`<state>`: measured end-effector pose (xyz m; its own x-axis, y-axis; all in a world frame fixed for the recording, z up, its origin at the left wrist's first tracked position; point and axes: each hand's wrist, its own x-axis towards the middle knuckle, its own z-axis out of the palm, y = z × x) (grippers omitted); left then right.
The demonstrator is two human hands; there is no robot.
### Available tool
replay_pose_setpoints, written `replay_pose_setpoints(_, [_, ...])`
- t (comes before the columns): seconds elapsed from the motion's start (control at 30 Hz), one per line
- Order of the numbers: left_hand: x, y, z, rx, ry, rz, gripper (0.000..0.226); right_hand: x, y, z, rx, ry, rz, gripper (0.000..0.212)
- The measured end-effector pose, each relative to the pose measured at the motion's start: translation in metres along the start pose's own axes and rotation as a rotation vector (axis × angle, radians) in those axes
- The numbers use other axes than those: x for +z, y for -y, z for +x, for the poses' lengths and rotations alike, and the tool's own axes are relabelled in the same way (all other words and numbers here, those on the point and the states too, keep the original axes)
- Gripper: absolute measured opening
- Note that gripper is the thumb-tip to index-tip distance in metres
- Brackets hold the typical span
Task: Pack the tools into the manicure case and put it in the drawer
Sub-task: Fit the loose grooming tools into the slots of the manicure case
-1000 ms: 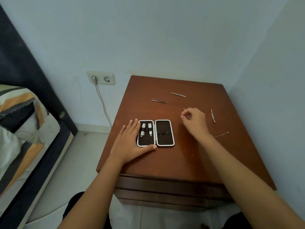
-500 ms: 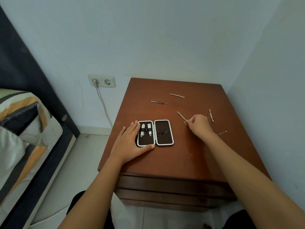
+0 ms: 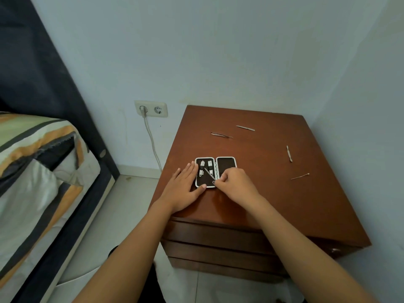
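The manicure case point(image 3: 227, 164) lies open on the brown nightstand point(image 3: 273, 193), dark inside with a white rim. Two clippers point(image 3: 202, 168) sit in its left half. My left hand point(image 3: 184, 189) lies flat at the case's left edge, thumb on its near corner. My right hand point(image 3: 237, 184) pinches small scissors point(image 3: 209, 174) by their loop, the blades slanting over the left half. Loose on the top lie tweezers point(image 3: 221, 134), a nail file point(image 3: 245, 127), a pusher point(image 3: 289, 153) and a thin pick point(image 3: 300, 176).
The nightstand stands in a wall corner, with closed drawer fronts point(image 3: 218, 243) below its near edge. A bed point(image 3: 37, 171) with striped bedding fills the left. A wall socket point(image 3: 151, 108) with a plugged cable sits between bed and nightstand.
My right hand lifted the small scissors from the nightstand's middle and carried them left and nearer, over the open case. My left hand stayed on the case.
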<state>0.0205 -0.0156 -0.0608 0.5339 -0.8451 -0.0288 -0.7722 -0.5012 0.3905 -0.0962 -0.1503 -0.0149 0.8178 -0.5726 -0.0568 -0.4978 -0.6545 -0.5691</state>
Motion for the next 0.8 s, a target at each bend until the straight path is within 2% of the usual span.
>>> replay_pose_setpoints(0.13, [-0.002, -0.002, -0.004, -0.006, 0.010, -0.019, 0.066, 0.004, 0.002, -0.006, 0.040, 0.018, -0.073, 0.029])
replay_pose_setpoints(0.3, [-0.003, -0.002, -0.007, 0.003, 0.005, -0.042, 0.063, 0.009, 0.007, -0.003, 0.091, 0.013, -0.103, 0.038])
replay_pose_setpoints(0.4, [-0.003, -0.002, -0.010, 0.019, 0.007, -0.030, 0.063, 0.015, 0.014, 0.001, 0.078, -0.007, -0.116, 0.035])
replay_pose_setpoints(0.5, [-0.002, -0.002, -0.012, 0.019, 0.005, -0.019, 0.062, 0.023, 0.018, 0.000, -0.007, -0.068, -0.110, 0.019])
replay_pose_setpoints(0.6, [-0.001, -0.001, -0.012, 0.025, 0.011, 0.006, 0.062, 0.031, 0.007, -0.005, -0.186, -0.188, -0.127, 0.015])
replay_pose_setpoints(0.7, [0.001, 0.000, -0.011, 0.036, 0.015, 0.033, 0.062, 0.038, -0.009, -0.010, -0.359, -0.262, -0.166, 0.017])
replay_pose_setpoints(0.8, [0.002, 0.001, -0.011, 0.046, 0.004, 0.048, 0.062, 0.038, -0.015, -0.010, -0.446, -0.269, -0.249, 0.025])
